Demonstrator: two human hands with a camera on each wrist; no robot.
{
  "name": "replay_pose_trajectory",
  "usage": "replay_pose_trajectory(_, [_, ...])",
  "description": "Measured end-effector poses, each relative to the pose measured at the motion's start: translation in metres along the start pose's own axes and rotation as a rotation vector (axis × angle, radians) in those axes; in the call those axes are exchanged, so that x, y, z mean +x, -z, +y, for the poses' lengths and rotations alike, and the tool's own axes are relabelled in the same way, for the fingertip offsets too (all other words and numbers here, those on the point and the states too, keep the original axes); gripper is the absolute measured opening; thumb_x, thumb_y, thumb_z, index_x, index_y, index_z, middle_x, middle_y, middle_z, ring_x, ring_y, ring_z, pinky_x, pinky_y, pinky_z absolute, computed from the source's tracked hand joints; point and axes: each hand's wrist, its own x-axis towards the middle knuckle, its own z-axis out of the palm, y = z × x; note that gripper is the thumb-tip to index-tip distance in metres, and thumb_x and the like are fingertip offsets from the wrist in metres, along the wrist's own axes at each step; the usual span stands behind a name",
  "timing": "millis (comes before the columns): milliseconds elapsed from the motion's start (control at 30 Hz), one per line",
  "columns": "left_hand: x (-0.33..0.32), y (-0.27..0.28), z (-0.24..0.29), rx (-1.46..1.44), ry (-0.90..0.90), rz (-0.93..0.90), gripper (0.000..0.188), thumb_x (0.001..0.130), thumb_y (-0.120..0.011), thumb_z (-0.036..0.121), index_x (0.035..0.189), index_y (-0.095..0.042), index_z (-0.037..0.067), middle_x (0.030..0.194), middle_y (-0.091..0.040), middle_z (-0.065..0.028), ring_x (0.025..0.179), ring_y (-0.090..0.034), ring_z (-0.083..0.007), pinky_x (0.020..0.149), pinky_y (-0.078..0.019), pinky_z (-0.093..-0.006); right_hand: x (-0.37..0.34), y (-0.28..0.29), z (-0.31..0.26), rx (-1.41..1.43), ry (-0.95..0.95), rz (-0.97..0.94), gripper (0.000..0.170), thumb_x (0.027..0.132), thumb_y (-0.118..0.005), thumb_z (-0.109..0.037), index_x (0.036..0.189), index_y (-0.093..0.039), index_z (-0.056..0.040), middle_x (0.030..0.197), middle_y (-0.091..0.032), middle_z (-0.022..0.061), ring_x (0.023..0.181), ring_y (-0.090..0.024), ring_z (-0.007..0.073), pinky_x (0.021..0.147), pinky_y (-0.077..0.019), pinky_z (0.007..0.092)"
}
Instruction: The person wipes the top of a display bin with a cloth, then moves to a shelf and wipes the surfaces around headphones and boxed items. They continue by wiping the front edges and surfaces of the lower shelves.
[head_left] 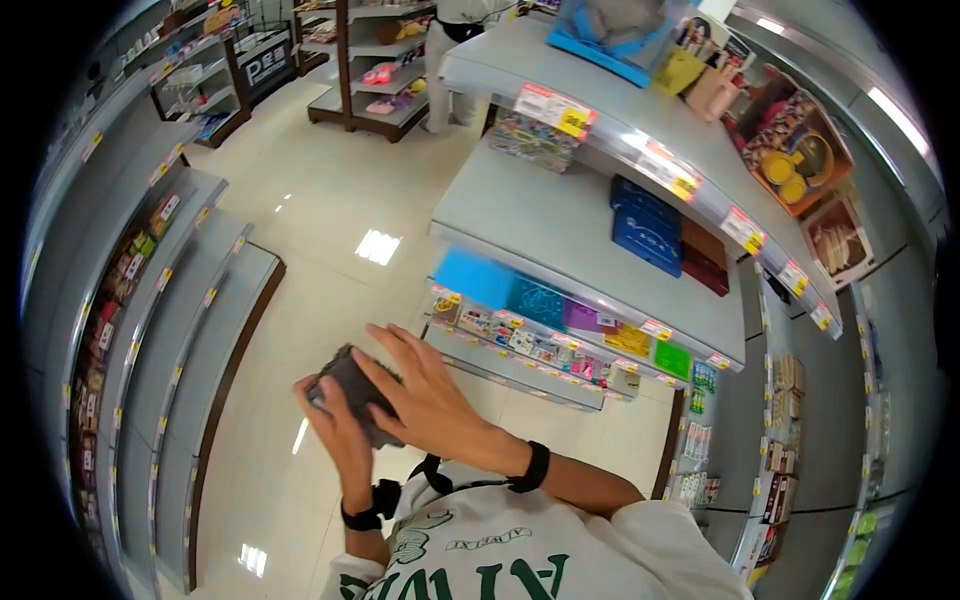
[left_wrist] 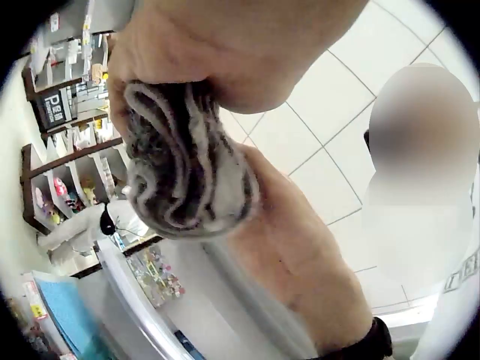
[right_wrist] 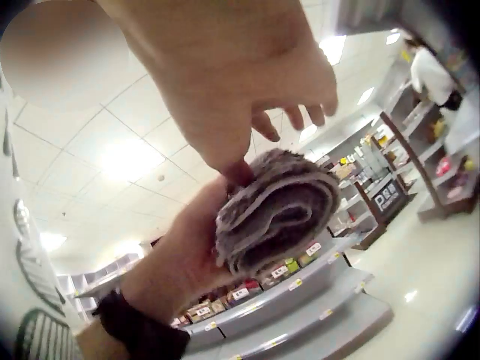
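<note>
A grey fuzzy cloth, rolled or folded into a bundle (head_left: 358,395), is held in front of the body. My left hand (head_left: 342,435) grips it from the left, fingers and thumb around its side. Over its right side lies my right hand (head_left: 430,405), fingers extended and thumb touching the cloth. The left wrist view shows the layered end of the cloth (left_wrist: 187,165) below my left hand (left_wrist: 217,56). In the right wrist view my right hand (right_wrist: 232,82) has its fingers spread off the cloth (right_wrist: 277,214), which rests in my left hand (right_wrist: 191,236).
Shelves (head_left: 590,215) with blue packets, boxes and price tags stand at right. Low tiered shelves (head_left: 215,330) line the left. Tiled floor (head_left: 330,220) runs between them. A person in light clothing (head_left: 445,60) stands by the far racks.
</note>
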Motion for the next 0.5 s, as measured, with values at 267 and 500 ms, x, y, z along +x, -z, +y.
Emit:
replay_pose_trajectory(267, [0.023, -0.051, 0.016, -0.162, 0.154, -0.153, 0.026, 0.105, -0.058, 0.022, 0.117, -0.044, 0.004, 0.106, -0.053, -0.0084, 0.097, -0.049, -0.0127, 0.085, -0.0429, -0.0258, -0.002, -0.008, 0.050, 0.199, -0.024, -0.184, 0.102, 0.073, -0.083, -0.026, 0.151, -0.029, 0.0105, 0.162, -0.022, 0.0279, 0.150, -0.027, 0.0402, 0.119, -0.0322, 0.0484])
replay_pose_trajectory(500, [0.076, -0.090, 0.023, -0.070, 0.104, -0.304, 0.021, 0.094, -0.070, 0.013, 0.095, -0.049, 0.006, 0.076, -0.056, 0.0034, 0.066, -0.046, -0.0021, 0.056, -0.0372, -0.0203, 0.015, -0.003, 0.114, -0.071, 0.127, -0.033, 0.065, 0.087, -0.059, -0.006, 0.145, -0.040, 0.0129, 0.157, -0.035, 0.0259, 0.146, -0.038, 0.0369, 0.119, -0.0349, 0.0434])
